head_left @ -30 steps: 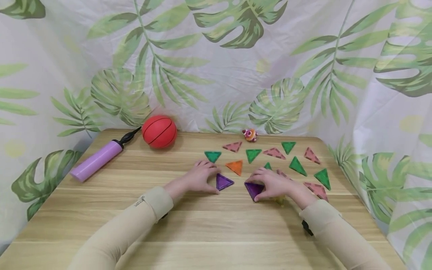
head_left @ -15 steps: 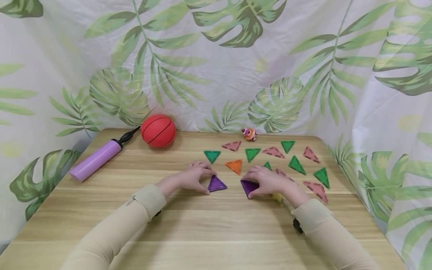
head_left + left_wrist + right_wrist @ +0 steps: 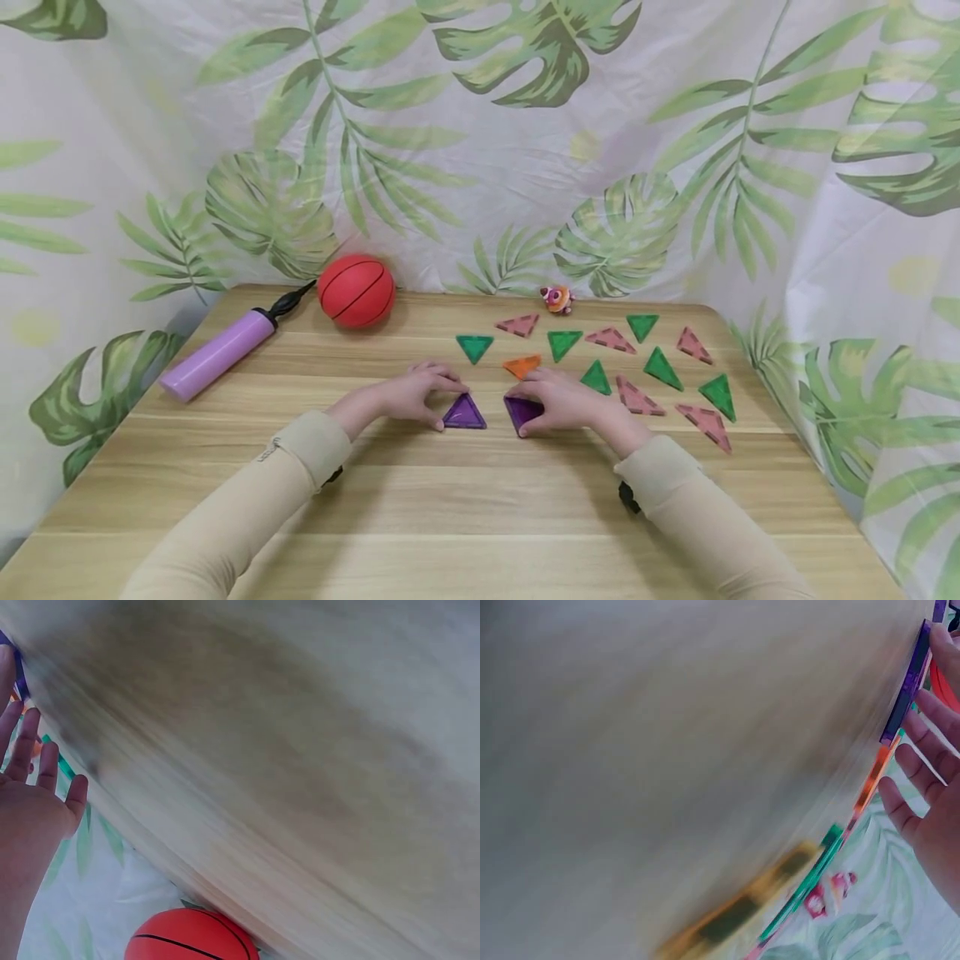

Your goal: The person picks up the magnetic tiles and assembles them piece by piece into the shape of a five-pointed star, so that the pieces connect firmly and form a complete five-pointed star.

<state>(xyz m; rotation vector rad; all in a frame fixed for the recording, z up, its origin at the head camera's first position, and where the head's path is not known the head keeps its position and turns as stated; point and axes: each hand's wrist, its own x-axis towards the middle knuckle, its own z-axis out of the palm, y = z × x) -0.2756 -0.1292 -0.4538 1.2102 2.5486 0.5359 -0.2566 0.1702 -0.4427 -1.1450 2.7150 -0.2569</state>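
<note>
In the head view my left hand [image 3: 408, 394] pinches a purple triangular magnetic tile [image 3: 465, 412] by its left side, thumb low and forefinger at the top corner. My right hand [image 3: 562, 400] holds a second purple triangular tile [image 3: 522, 410] between thumb and fingers, covering its right part. A narrow strip of table separates the two tiles. Just behind the right fingers lies an orange triangular tile [image 3: 519, 365], partly covered. The right wrist view shows the right hand's tile [image 3: 907, 686] edge-on, and a blurred yellow tile [image 3: 739, 907] that the right arm hides from the head view.
Green triangular tiles [image 3: 660, 368] and pink ones [image 3: 705, 427] lie scattered at the right and back of the wooden table [image 3: 450, 517]. A small toy figure [image 3: 557, 299] stands at the rear edge. Back left are a red ball [image 3: 356, 291] and a purple hand pump [image 3: 225, 350].
Both hands have moved left with their purple tiles, and the gap between the tiles has narrowed. The left tile has turned to point away. A green tile behind the right hand is now uncovered.
</note>
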